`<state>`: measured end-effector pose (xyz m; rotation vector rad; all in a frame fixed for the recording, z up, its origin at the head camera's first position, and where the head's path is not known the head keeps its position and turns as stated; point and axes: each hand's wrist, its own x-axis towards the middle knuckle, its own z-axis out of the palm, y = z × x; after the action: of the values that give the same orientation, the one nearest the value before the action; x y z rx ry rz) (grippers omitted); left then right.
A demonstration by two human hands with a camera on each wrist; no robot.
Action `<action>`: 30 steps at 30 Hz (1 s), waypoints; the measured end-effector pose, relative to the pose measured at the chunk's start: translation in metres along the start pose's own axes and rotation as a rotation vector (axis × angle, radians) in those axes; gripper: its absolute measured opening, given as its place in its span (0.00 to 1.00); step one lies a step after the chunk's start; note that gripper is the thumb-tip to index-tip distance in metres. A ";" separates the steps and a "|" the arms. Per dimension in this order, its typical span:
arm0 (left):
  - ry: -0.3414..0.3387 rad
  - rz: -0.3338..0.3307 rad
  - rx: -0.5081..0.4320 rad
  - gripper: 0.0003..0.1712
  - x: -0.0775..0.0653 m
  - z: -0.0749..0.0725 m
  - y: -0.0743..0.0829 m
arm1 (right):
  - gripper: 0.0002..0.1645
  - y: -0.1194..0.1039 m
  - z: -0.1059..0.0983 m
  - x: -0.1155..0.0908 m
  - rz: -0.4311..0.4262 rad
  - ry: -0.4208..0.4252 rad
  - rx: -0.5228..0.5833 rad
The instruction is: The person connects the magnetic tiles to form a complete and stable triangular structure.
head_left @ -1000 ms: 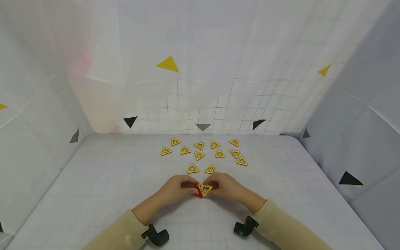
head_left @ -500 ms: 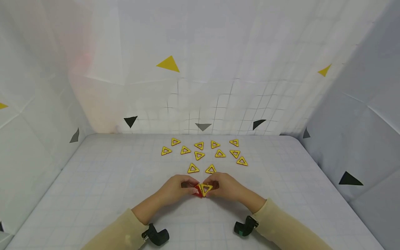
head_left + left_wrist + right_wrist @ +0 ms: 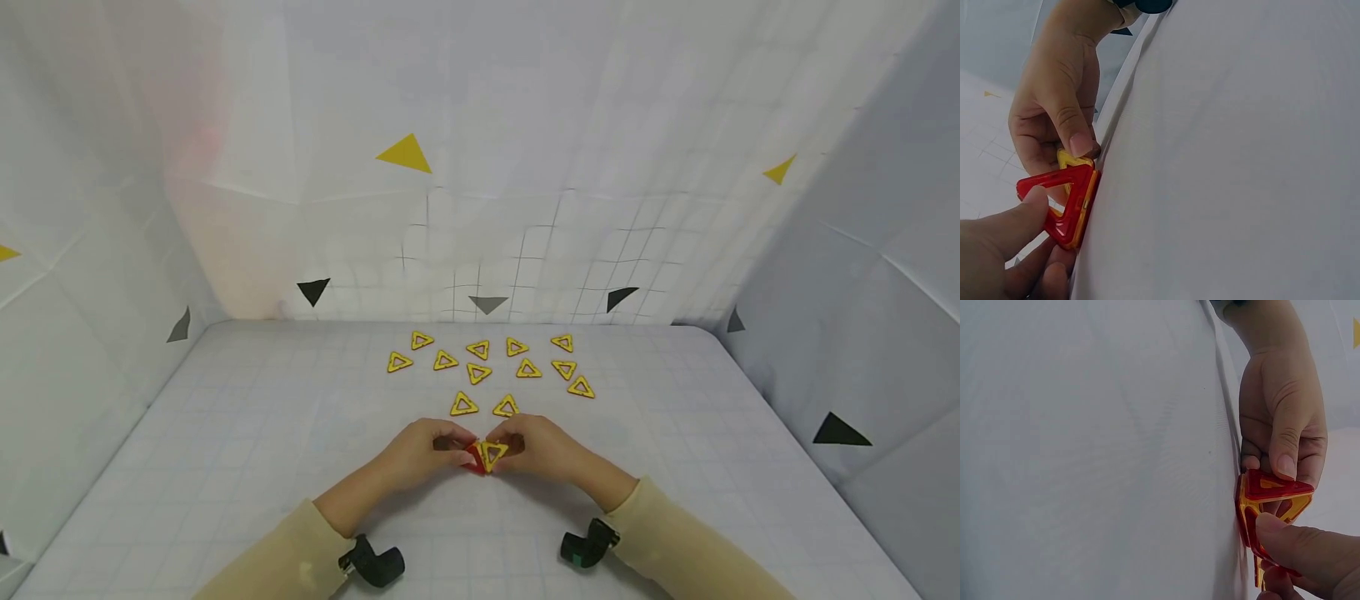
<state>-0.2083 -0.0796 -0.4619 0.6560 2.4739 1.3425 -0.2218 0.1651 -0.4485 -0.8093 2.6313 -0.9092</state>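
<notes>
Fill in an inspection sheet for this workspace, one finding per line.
Surface: white, faintly gridded tabletop.
Job's things: cluster of red and yellow translucent triangular frames between the hands; twelve loose yellow triangular frames lie beyond, one partly hidden by the right hand.
Clutter: nothing seen.
Grippers: left hand and right hand both pinch the cluster.
Cables: nothing seen.
Surroundings: white wall sheets bearing yellow, grey and black triangular marks.
</notes>
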 end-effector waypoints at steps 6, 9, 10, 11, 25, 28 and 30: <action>-0.003 0.002 0.003 0.14 -0.001 -0.001 0.000 | 0.20 0.001 0.002 0.000 0.003 0.004 0.051; 0.000 0.000 0.003 0.14 -0.001 -0.001 0.001 | 0.20 0.002 0.003 0.000 -0.001 0.006 0.072; 0.001 -0.003 0.003 0.14 -0.001 -0.001 0.001 | 0.20 0.002 0.003 0.000 0.000 0.006 0.076; 0.003 -0.005 0.003 0.14 -0.001 -0.001 0.001 | 0.20 0.001 0.003 0.000 -0.001 0.005 0.081; 0.002 -0.012 -0.019 0.13 0.000 -0.002 0.000 | 0.20 -0.003 0.006 0.001 0.028 0.036 0.064; 0.000 -0.013 -0.019 0.12 0.000 -0.002 -0.001 | 0.20 -0.003 0.007 0.001 0.026 0.050 0.064; 0.000 -0.013 -0.019 0.11 0.000 -0.002 -0.002 | 0.19 -0.004 0.008 0.001 0.021 0.057 0.068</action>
<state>-0.2099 -0.0820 -0.4621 0.6347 2.4580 1.3596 -0.2180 0.1577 -0.4528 -0.7485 2.6361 -1.0244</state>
